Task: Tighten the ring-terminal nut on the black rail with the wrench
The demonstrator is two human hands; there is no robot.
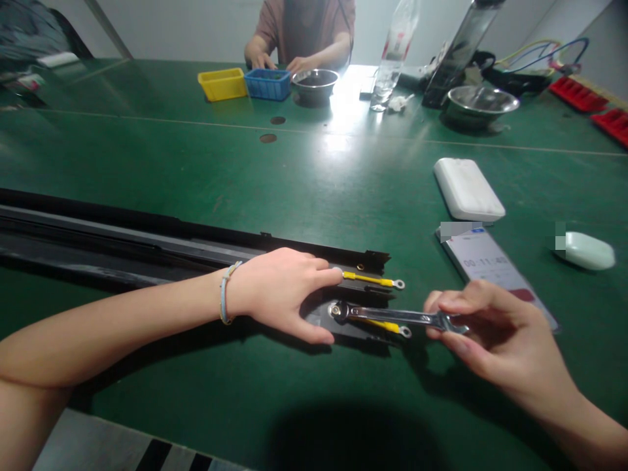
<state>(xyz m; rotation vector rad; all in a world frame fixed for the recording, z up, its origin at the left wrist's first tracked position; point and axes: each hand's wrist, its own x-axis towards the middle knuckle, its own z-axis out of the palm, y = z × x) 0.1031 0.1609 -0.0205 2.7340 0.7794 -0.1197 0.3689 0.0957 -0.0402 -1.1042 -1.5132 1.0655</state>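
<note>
Across the end of a long black metal channel [186,235] my left hand [279,288] lies with thumb and index finger spread. The index fingertip rests at the inner end of a yellow wire [370,279] with a ring terminal. Pinched between thumb and fingers of my right hand [505,333] is a shiny combination wrench [392,316], held by its open-jaw end. Its ring end lies at a small nut [335,311] inside the channel. Under the wrench, a second yellow wire [387,325] with a ring terminal sticks out.
A phone [495,261] showing a timer, a white rounded box [468,190] and a pale case [589,251] lie right. Farther back stand yellow [223,85] and blue bins [267,85], metal bowls [483,104], bottles [392,59] and a seated person [304,33].
</note>
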